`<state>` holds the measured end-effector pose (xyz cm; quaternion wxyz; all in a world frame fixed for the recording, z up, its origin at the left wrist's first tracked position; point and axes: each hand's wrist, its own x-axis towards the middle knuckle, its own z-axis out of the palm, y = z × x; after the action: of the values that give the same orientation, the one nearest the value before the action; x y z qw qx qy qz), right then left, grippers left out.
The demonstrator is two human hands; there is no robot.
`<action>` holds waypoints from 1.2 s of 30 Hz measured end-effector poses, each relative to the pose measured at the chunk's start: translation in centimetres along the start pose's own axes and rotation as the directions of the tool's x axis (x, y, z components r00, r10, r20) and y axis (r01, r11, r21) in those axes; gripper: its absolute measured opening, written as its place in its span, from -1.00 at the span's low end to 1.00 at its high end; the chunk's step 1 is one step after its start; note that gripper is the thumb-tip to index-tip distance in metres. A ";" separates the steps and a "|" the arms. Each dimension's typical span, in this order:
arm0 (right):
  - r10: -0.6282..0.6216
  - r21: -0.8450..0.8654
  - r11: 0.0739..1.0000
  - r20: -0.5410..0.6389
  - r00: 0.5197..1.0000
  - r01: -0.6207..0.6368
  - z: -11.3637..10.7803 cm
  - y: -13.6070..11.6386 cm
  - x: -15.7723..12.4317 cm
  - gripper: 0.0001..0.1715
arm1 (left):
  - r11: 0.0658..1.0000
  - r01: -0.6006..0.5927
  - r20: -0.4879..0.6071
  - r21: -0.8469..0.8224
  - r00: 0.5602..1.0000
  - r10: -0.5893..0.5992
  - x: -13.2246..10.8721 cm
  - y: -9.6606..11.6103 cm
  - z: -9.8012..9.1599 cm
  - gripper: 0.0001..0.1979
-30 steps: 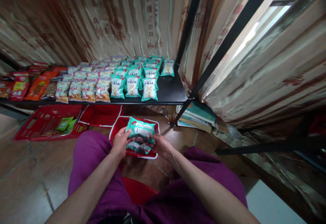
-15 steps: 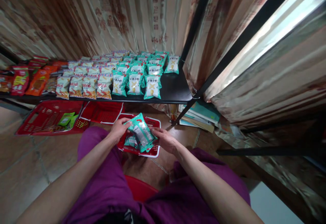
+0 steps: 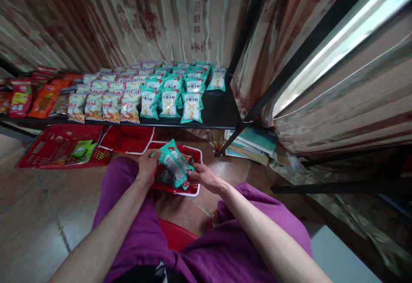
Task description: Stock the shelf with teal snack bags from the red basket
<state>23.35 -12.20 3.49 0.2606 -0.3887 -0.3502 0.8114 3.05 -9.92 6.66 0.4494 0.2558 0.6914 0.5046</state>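
Between my hands a teal snack bag is held over a red basket on the floor, with its printed back label facing up. My left hand pinches its left edge, and my right hand grips its lower right corner. Beneath it, partly hidden, more teal packaging shows in the basket. In front, matching teal bags stand in rows on a black shelf, and a single one stands apart at the right end.
White-and-orange snack bags and red and orange packs fill the shelf's left side. Below are a red basket with green packs and another red basket. Books lie by a black shelf leg.
The bag has turned in my hands and shifted slightly left and up. My right hand has moved to its lower corner. The view has shifted a little.
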 end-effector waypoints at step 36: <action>-0.004 0.126 0.991 -0.327 0.945 0.048 0.1 0.0 1.2 -0.87 | 0.924 0.231 0.234 -0.304 0.959 -0.162 -1.9 -0.8 0.8 -0.62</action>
<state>22.55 -11.44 3.01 0.3507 -0.4948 -0.2529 0.7537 4.75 -11.36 6.53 0.6028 0.1571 0.5702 0.5356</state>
